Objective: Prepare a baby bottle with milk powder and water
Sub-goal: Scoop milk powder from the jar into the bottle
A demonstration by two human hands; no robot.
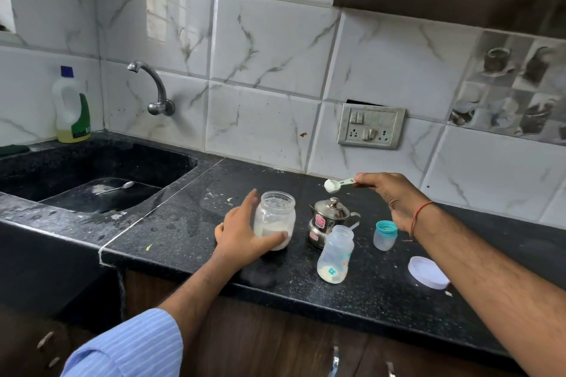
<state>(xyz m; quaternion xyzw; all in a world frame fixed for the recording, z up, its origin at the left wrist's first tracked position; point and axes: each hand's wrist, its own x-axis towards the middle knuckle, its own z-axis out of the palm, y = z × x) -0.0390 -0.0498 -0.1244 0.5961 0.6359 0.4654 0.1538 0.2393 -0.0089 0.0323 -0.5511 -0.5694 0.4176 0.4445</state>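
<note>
Black speckled stone worktop (171, 223), item record: powder-dosing step judged to be in hand. Right hand (395, 196) is raised above the worktop's middle, thumb and forefinger pinched together on the handle of a small white plastic measuring scoop (332, 185); the bowl is heaped with white powder and sits in the air above and between jar and kettle, touching neither. Left hand (245, 234) steadies a clear round open-mouthed jar of white milk powder (274, 219) near the middle of the worktop; the thumb presses the jar's lower front, while the remaining fingers (249, 199) are spread and extended beside its far side, their contact with the glass uncertain. Clear plastic baby bottle with a teal flower print (334, 255) stands uncapped and upright toward the front edge, just in front of a small lidded stainless-steel kettle (329, 219); a pale deposit lies in its base, so some powder seems already delivered. Teal-ringed translucent bottle cap (386, 234) stands to the right, and a flat white round lid (427, 272) lies by the front edge, further right. Next move, by estimate: carry the scoop level toward the front edge to the bottle's narrow mouth and tip it there without spilling; water judged not yet added.
</note>
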